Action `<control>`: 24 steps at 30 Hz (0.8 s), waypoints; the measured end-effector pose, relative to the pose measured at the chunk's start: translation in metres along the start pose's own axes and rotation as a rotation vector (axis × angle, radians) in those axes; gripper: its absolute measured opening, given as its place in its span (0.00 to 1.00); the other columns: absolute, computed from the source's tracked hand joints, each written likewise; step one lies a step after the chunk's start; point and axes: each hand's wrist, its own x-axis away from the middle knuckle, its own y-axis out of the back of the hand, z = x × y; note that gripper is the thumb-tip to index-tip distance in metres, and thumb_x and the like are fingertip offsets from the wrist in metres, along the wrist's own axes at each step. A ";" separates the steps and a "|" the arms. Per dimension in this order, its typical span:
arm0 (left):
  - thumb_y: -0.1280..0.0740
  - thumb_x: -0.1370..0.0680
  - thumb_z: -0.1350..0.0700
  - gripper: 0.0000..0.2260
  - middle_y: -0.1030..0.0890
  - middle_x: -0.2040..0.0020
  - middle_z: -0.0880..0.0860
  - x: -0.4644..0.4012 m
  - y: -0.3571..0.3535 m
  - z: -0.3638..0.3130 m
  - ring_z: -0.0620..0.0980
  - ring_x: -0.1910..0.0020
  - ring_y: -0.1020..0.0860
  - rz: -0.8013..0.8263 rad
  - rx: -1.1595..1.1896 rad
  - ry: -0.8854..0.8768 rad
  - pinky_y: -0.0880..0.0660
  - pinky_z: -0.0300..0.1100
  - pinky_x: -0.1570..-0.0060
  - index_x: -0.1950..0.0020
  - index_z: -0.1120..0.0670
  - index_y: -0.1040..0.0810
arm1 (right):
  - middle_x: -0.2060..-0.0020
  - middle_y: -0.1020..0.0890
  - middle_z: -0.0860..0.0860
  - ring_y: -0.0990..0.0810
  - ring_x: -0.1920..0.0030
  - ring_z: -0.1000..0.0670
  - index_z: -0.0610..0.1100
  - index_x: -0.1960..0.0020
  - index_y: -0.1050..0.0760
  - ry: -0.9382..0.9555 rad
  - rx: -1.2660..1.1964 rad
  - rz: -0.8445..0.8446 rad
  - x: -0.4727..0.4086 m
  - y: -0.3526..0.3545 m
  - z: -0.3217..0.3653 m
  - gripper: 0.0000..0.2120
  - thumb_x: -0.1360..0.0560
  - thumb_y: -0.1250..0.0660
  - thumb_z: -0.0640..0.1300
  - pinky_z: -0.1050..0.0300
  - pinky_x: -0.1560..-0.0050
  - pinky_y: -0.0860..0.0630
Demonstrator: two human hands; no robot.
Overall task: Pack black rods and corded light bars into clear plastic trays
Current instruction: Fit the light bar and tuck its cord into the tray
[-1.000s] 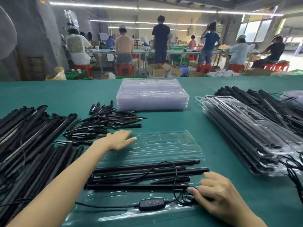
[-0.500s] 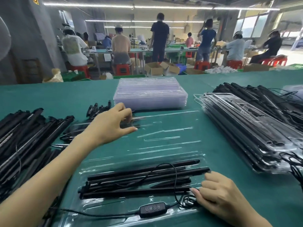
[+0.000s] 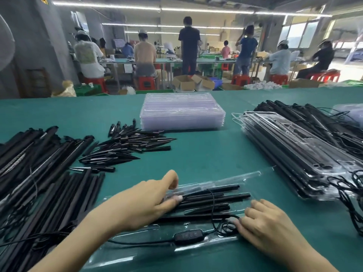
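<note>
At the left edge of the frame loose black rods (image 3: 45, 173) lie heaped on the green surface (image 3: 206, 158). In the lower middle the left hand (image 3: 141, 203) presses the clear lid onto the tray (image 3: 196, 246), fingers spread flat over the packed rods, thumb lifted. The right hand (image 3: 269, 228), lower right, rests loosely curled fingertips on the coiled cord (image 3: 227, 225), which I judge could get trapped under the lid's edge and stop it closing if it springs outward.

Left hand (image 3: 145, 203) over rod ends; controller (image 3: 188, 235) markings blurred.
</note>
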 end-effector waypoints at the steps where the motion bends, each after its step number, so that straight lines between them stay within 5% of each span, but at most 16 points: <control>1: 0.48 0.20 0.39 0.11 0.26 0.36 0.43 0.002 -0.006 0.000 0.43 0.43 0.27 0.012 0.008 -0.025 0.32 0.41 0.41 0.38 0.33 0.43 | 0.78 0.29 0.54 0.29 0.73 0.50 0.48 0.75 0.29 -0.023 0.005 0.005 -0.002 0.001 0.002 0.23 0.22 0.41 0.51 0.59 0.67 0.31; 4: 0.55 0.21 0.36 0.21 0.48 0.24 0.40 0.014 -0.032 -0.005 0.39 0.26 0.48 0.070 -0.066 -0.100 0.52 0.40 0.27 0.33 0.23 0.62 | 0.76 0.27 0.54 0.26 0.72 0.49 0.48 0.75 0.25 -0.101 -0.001 -0.009 0.001 0.004 0.007 0.27 0.20 0.46 0.52 0.58 0.66 0.30; 8: 0.65 0.31 0.29 0.24 0.69 0.25 0.42 0.024 -0.058 -0.010 0.49 0.30 0.76 0.103 -0.199 -0.044 0.74 0.51 0.32 0.38 0.22 0.72 | 0.69 0.24 0.52 0.23 0.67 0.49 0.44 0.63 0.17 -0.133 -0.053 0.012 0.025 0.012 0.008 0.19 0.22 0.42 0.50 0.59 0.58 0.31; 10: 0.63 0.29 0.28 0.23 0.64 0.23 0.47 0.026 -0.064 -0.009 0.54 0.28 0.71 0.080 -0.271 -0.020 0.69 0.56 0.29 0.34 0.22 0.66 | 0.65 0.21 0.52 0.24 0.65 0.52 0.43 0.56 0.15 -0.164 -0.113 0.029 0.037 0.021 0.007 0.19 0.21 0.42 0.50 0.61 0.58 0.30; 12: 0.60 0.25 0.29 0.24 0.37 0.25 0.53 0.029 -0.066 -0.009 0.58 0.26 0.40 0.068 -0.416 0.023 0.46 0.60 0.29 0.29 0.27 0.47 | 0.57 0.16 0.52 0.22 0.61 0.55 0.43 0.52 0.15 -0.195 -0.187 0.051 0.047 0.033 0.005 0.21 0.20 0.44 0.52 0.62 0.54 0.28; 14: 0.58 0.25 0.29 0.28 0.23 0.36 0.52 0.029 -0.067 -0.013 0.54 0.38 0.23 0.105 -0.451 0.069 0.44 0.55 0.37 0.30 0.34 0.34 | 0.50 0.16 0.55 0.22 0.56 0.59 0.44 0.50 0.16 -0.213 -0.208 0.064 0.053 0.047 0.003 0.20 0.20 0.45 0.53 0.65 0.50 0.27; 17: 0.55 0.26 0.27 0.29 0.21 0.38 0.53 0.029 -0.073 -0.010 0.53 0.41 0.21 0.097 -0.486 0.011 0.44 0.54 0.38 0.31 0.36 0.31 | 0.54 0.15 0.56 0.21 0.57 0.64 0.46 0.53 0.16 -0.372 -0.293 -0.024 0.054 0.069 -0.001 0.16 0.22 0.41 0.51 0.67 0.52 0.26; 20: 0.54 0.26 0.27 0.28 0.19 0.40 0.50 0.025 -0.072 -0.004 0.50 0.43 0.20 0.051 -0.431 0.001 0.26 0.53 0.43 0.31 0.34 0.31 | 0.53 0.16 0.56 0.19 0.52 0.60 0.45 0.50 0.17 -0.543 -0.430 -0.109 0.028 0.070 -0.002 0.14 0.23 0.39 0.49 0.61 0.49 0.25; 22: 0.54 0.23 0.30 0.23 0.21 0.42 0.45 0.023 -0.066 -0.005 0.44 0.41 0.24 0.016 -0.323 -0.028 0.28 0.47 0.40 0.32 0.31 0.34 | 0.40 0.21 0.55 0.24 0.39 0.58 0.50 0.38 0.23 -0.517 -0.460 0.063 -0.003 0.055 0.002 0.17 0.22 0.42 0.54 0.56 0.39 0.29; 24: 0.60 0.22 0.33 0.19 0.30 0.43 0.42 0.018 -0.062 -0.003 0.37 0.39 0.38 -0.017 -0.207 -0.029 0.45 0.42 0.38 0.33 0.26 0.41 | 0.25 0.41 0.57 0.44 0.26 0.58 0.62 0.27 0.41 -0.406 -0.474 0.406 -0.031 0.034 0.009 0.22 0.20 0.50 0.62 0.56 0.27 0.46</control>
